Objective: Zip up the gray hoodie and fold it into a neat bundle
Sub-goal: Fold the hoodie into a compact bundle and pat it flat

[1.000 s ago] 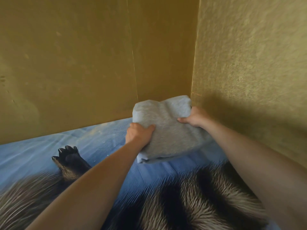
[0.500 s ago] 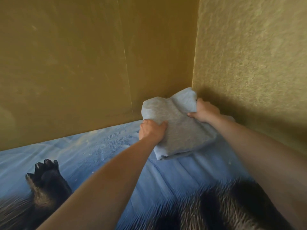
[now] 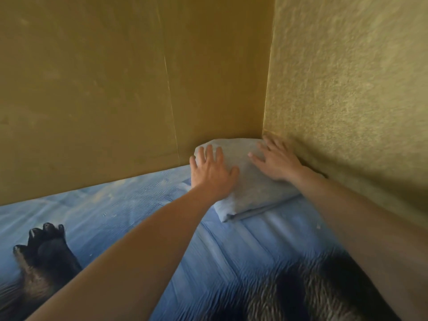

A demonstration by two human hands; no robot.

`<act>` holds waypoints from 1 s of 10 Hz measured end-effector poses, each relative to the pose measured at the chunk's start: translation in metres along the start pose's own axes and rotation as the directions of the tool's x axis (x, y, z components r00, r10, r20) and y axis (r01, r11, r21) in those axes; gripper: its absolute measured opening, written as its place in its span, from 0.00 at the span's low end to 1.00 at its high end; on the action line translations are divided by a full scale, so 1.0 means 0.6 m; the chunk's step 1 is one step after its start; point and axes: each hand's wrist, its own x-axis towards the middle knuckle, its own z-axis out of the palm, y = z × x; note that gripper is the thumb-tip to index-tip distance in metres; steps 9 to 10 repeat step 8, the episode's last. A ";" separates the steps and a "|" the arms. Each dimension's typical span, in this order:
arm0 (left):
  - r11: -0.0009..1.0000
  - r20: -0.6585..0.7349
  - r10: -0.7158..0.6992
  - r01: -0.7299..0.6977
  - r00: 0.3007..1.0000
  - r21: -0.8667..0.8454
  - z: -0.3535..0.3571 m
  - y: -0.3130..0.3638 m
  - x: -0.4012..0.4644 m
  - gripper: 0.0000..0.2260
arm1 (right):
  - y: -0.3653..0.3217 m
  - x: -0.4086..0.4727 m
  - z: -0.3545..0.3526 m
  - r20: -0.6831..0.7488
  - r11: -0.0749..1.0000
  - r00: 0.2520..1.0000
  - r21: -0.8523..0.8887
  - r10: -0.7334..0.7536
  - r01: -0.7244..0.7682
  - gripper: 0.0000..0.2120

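In the corner of ochre walls, on the blue animal-print bedspread (image 3: 143, 218), our folded gray hoodie bundle (image 3: 250, 181) now lies set down — no longer gripped aloft. Our left hand (image 3: 212, 173) and right hand (image 3: 276, 161) press flat, fingers spread — the fold looks finished.

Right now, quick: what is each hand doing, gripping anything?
Left hand: open, palm flat on the folded gray hoodie, no grip.
Right hand: open, fingers spread flat on the hoodie by the wall corner.
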 end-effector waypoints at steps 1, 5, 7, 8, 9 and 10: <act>0.958 0.102 0.212 -0.228 0.972 0.174 0.013 0.010 -0.001 0.37 | -0.007 -0.009 0.022 0.071 0.999 0.997 -0.030 -0.032 0.034 0.45; 0.961 0.310 0.197 -0.246 0.930 0.128 0.058 0.008 -0.002 0.39 | -0.004 -0.012 0.076 0.110 0.999 0.994 0.044 -0.005 0.000 0.45; 0.953 0.339 0.203 -0.264 0.919 0.146 0.026 0.005 -0.013 0.37 | -0.017 -0.033 0.043 0.126 1.000 0.992 0.014 0.003 -0.004 0.41; 0.951 0.321 0.179 -0.248 0.930 0.186 -0.018 -0.005 -0.023 0.36 | -0.034 -0.052 0.007 0.085 1.000 0.996 0.015 -0.012 0.011 0.39; 0.951 0.321 0.179 -0.248 0.930 0.186 -0.018 -0.005 -0.023 0.36 | -0.034 -0.052 0.007 0.085 1.000 0.996 0.015 -0.012 0.011 0.39; 0.951 0.321 0.179 -0.248 0.930 0.186 -0.018 -0.005 -0.023 0.36 | -0.034 -0.052 0.007 0.085 1.000 0.996 0.015 -0.012 0.011 0.39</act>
